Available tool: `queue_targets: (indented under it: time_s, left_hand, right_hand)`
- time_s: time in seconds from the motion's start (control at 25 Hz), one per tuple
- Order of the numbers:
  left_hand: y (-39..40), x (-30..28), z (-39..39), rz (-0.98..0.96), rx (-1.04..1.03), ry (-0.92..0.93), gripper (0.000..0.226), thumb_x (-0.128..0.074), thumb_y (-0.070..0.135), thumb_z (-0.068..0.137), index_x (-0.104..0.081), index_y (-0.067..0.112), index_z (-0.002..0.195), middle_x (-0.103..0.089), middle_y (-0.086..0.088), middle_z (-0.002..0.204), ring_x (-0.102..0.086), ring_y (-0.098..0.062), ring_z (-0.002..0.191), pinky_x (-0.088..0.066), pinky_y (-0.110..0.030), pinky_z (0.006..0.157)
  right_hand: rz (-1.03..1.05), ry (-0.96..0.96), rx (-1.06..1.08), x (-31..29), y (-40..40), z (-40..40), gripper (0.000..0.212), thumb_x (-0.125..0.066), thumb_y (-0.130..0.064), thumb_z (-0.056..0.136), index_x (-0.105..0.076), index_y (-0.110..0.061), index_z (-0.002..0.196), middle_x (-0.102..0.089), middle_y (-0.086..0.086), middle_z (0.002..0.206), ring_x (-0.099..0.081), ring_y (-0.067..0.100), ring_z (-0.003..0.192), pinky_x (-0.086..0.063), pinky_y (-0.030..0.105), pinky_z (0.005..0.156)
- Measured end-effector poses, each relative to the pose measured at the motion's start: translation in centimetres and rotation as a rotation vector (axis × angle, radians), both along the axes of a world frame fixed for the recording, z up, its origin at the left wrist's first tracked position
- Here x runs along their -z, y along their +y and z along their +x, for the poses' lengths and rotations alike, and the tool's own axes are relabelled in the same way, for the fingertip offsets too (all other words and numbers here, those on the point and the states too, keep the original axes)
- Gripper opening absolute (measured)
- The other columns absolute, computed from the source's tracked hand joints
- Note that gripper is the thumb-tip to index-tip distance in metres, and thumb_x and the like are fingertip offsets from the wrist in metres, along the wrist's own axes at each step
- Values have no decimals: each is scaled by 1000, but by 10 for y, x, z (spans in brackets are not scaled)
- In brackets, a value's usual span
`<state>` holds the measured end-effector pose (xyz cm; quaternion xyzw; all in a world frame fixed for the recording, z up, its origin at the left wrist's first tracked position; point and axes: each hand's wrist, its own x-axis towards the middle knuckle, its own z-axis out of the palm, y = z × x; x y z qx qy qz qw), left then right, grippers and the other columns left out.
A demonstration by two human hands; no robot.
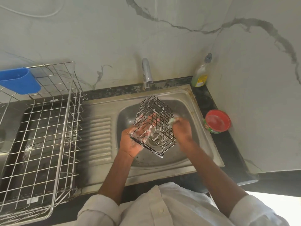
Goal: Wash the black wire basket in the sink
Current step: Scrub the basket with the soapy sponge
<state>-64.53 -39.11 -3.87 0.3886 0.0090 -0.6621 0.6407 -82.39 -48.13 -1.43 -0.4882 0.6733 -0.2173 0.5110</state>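
Observation:
The black wire basket [156, 118] is held tilted over the steel sink [192, 101], streaked with white soap foam. My left hand [132, 141] grips its lower open end, fingers reaching inside the wires. My right hand [181, 128] presses a pale green scrub pad [172, 121] against the basket's right side. The sink drain [154, 138] shows through the basket's mesh. The tap [146, 74] stands behind the sink, with no water seen running.
A large steel dish rack [48, 128] with a blue plastic holder [19, 80] fills the counter on the left. A green dish-liquid bottle [201, 74] stands at the back right corner. A red-topped soap tub [217, 121] sits right of the sink.

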Motion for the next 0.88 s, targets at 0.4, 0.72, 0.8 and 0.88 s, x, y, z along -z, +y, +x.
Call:
queue_targets:
  time_s: [0.4,0.72,0.8,0.88]
  left_hand:
    - [10,-10,17,-171,523,-411,98,-68,-1,86,-24,39,164,-46,-5,163,-55,-37,142,-45,-64,113]
    - [-13,-36,8,169,-102,-1182,29,-59,39,107,-59,13,120,-64,6,103,-62,-5,91,-49,-19,72]
    - [-17,-44,18,124,-53,-1303,22,-57,34,108,-64,15,117,-68,8,103,-63,2,89,-46,-12,71]
    - [-23,-55,24,82,255,-1325,30,-51,40,110,-68,20,124,-74,9,108,-69,-2,96,-50,-8,73]
  right_hand:
    - [92,-264,60,5,-9,-21,23,-51,-7,103,-67,-24,104,-65,1,119,-57,20,108,-43,44,99]
    - [-171,-226,-288,-8,-25,-40,24,-60,-3,100,-70,-25,99,-73,2,111,-65,17,103,-49,27,80]
    - [-227,-194,-376,-10,-29,-40,26,-63,-4,99,-71,-28,95,-74,-1,107,-67,18,101,-51,32,85]
    - [-257,-134,-496,-11,-29,-36,24,-64,-5,99,-71,-27,95,-74,-3,105,-67,15,99,-52,33,87]
